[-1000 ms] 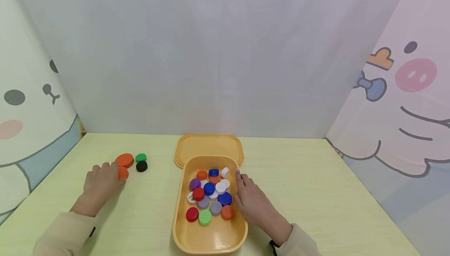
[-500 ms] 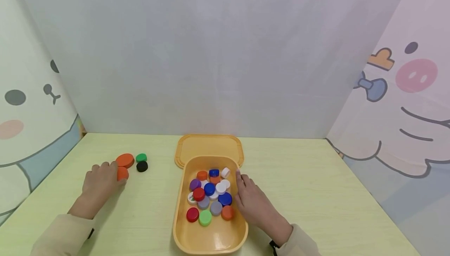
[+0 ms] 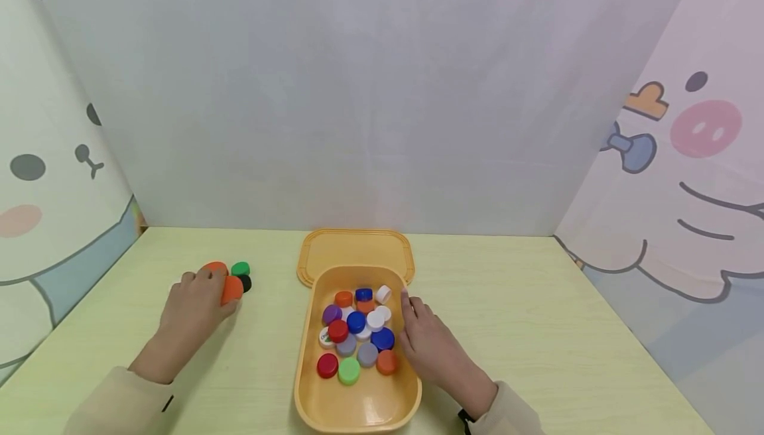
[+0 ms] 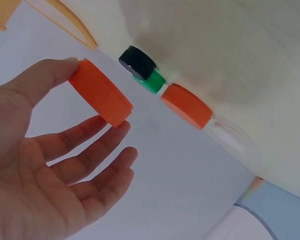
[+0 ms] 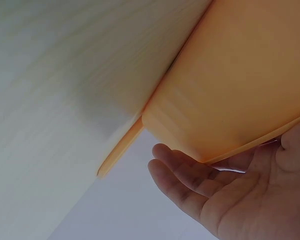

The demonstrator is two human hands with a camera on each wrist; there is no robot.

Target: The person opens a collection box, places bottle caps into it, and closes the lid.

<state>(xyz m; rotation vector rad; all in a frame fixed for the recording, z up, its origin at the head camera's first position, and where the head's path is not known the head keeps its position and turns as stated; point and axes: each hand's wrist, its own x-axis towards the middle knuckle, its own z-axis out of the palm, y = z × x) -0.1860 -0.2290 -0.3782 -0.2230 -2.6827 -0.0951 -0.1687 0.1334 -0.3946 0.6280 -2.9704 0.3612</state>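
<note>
My left hand point(image 3: 193, 306) pinches an orange bottle cap point(image 4: 101, 92) between thumb and fingertips, holding it just off the table. Close by lie another orange cap point(image 4: 186, 106), a green cap point(image 3: 241, 268) and a black cap point(image 4: 137, 62); in the head view the hand partly covers the orange one. My right hand point(image 3: 432, 345) holds the right rim of a yellow plastic box point(image 3: 358, 415), with several fingers along its outer wall in the right wrist view. Inside the box are several bottle caps, among them a light green cap point(image 3: 349, 371) and a purple cap point(image 3: 332, 315).
The yellow lid point(image 3: 358, 249) lies flat behind the box, by the grey back curtain point(image 3: 358, 90). Printed cartoon sheets stand at both sides, one with a pig point(image 3: 704, 130). The pale wooden table point(image 3: 537, 315) spreads out to the right.
My left hand has lifted the orange cap and moved right with it, now in front of the black cap. The right hand and the box stay in place.
</note>
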